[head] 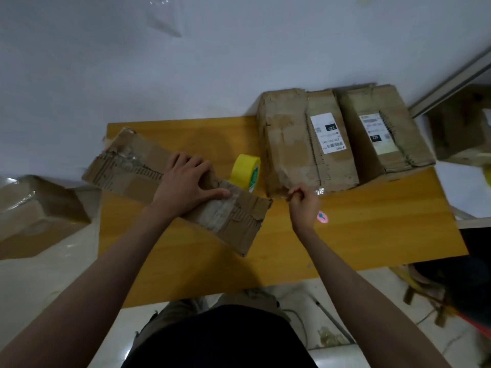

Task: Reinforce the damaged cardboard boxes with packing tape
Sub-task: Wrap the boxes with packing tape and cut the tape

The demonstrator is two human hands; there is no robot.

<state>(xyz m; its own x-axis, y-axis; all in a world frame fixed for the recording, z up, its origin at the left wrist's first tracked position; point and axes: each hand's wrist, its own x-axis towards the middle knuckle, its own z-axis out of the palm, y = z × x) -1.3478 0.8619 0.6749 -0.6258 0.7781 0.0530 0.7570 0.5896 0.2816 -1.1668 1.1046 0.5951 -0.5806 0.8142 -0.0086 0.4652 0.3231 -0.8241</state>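
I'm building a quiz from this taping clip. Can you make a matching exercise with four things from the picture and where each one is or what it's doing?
Things
1. left hand
2. right hand
3. tape roll
4. boxes with white labels

States
A. stands on edge on the table, between the torn box and the labelled boxes
B. presses flat on the torn box
C. at the table's far right part
D. fingers curled, pinching something too thin to make out

Pairs: 1-B, 2-D, 3-A, 4-C
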